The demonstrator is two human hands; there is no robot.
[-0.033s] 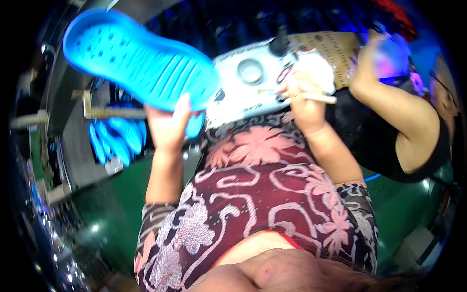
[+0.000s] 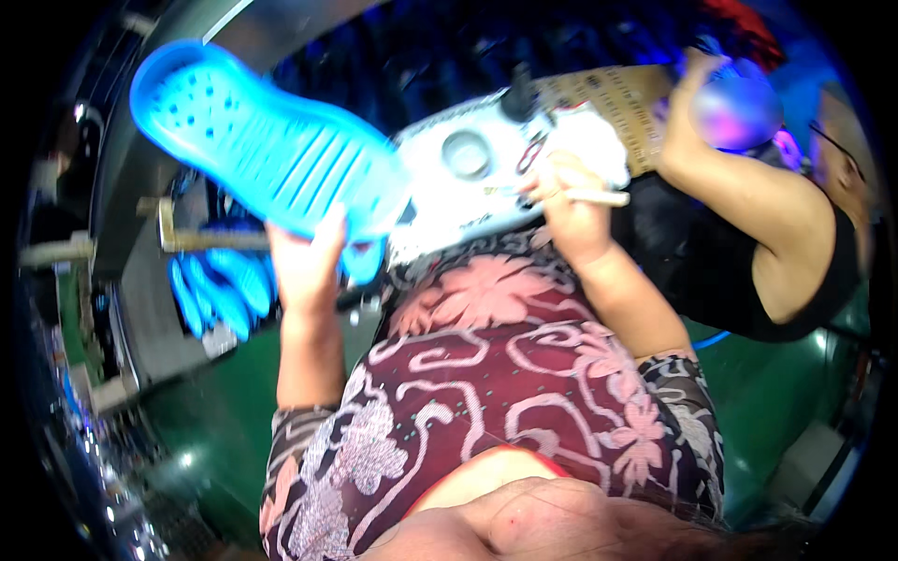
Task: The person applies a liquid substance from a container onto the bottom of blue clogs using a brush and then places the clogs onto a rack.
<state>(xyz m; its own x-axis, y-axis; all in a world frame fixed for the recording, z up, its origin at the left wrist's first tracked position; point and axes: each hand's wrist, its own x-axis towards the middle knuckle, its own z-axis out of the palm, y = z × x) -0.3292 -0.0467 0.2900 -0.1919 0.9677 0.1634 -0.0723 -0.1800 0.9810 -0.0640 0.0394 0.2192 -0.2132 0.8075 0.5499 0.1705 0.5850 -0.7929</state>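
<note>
Blue shoe sole (image 2: 271,140), upper left of the frame, slanting from top left toward centre! The nearer left hand (image 2: 307,257) grips its lower end, thumb over the edge; right of centre, the right hand (image 2: 575,210) curls round a pale stick (image 2: 603,197), well apart.

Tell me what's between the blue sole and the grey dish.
Head view: just a bare stretch of white surface between the blue sole and grey dish.

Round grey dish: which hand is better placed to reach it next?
Right hand, likely: it's nearer the round grey dish, holding a pale stick; the left hand holds the blue shoe.
</note>
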